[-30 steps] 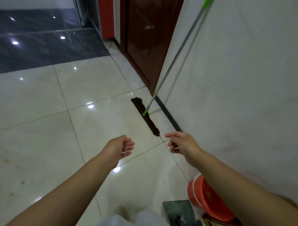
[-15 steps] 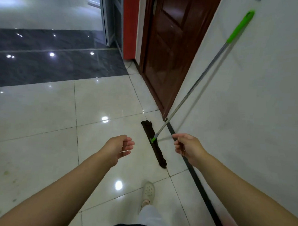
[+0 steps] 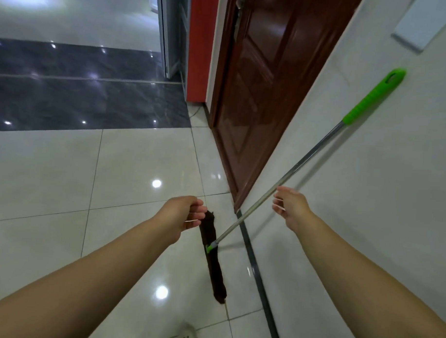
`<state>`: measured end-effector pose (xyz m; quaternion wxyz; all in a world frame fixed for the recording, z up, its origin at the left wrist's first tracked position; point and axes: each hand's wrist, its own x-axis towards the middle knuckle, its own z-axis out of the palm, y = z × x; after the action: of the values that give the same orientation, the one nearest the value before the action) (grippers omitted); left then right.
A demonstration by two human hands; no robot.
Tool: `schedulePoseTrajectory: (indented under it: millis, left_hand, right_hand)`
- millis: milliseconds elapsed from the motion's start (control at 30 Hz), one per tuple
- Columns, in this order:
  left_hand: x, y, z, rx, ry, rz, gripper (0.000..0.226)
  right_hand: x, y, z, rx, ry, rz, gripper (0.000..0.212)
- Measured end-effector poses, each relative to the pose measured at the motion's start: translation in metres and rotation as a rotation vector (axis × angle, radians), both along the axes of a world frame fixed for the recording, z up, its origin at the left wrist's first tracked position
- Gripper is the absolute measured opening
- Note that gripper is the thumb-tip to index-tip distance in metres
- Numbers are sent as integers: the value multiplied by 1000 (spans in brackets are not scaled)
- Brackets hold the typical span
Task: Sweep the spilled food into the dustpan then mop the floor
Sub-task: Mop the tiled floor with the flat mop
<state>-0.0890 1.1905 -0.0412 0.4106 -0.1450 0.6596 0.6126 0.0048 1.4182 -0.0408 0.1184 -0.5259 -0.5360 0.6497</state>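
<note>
Mop (image 3: 215,259) leans against the white wall (image 3: 367,199) on the right, its dark flat head lying on the pale tiled floor (image 3: 131,170) along the black baseboard strip (image 3: 257,271), its metal pole rising up and right to a green grip (image 3: 371,98) that rests on the wall. No spilled food or dustpan shows anywhere, and the lower end of the mop head blurs into a tile seam. Both forearms are cut off by the bottom edge. Only the tip of a pale shoe (image 3: 187,335) pokes in at the bottom.

Compared with half a second ago, the right hand (image 3: 290,209) has risen and moved in beside the pole: its fingers are spread narrowly and loosely curled, just short of the metal, not closed on it. The left hand (image 3: 183,213) has drifted right, so that its half-curled, empty fingers now overlap the far end of the mop head; whether they touch it I cannot tell. The green grip, earlier near the top of view, sits lower now.

Beyond the mop stands a glossy brown door (image 3: 257,94), closed, with a red panel (image 3: 200,41) to its left and a dark band of floor tiles (image 3: 80,100) farther off. A pale plate (image 3: 424,21) hangs on the wall at the upper right, partly cut off.
</note>
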Motion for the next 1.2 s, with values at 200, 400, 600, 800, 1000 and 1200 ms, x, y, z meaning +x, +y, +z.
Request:
schedulePoseTrajectory:
  millis: [200,400,600,800,1000,1200]
  left_hand:
    - [-31,35,-14,-65,3,13,18]
    - [-50,35,-28,-120,-5,45,20]
    - [-48,17,-42,-149,-45,84,21]
    - [-42,-15,-47,-156,-62,114,21]
    - [-37,-70,-47,-122,-81,161,24]
    - [-26,-165,-63,-144,-140,200,24]
  right_hand:
    - [-49,70,-16,40,-58,-101,73]
    - [-75,99,-32,11,-22,-208,63]
    - [-89,96,-34,3,-13,-255,34]
    - [-92,61,-31,51,-35,-187,34]
    - [-94,1,-15,224,-85,-55,39]
    - [-95,-72,12,328,-74,25,39]
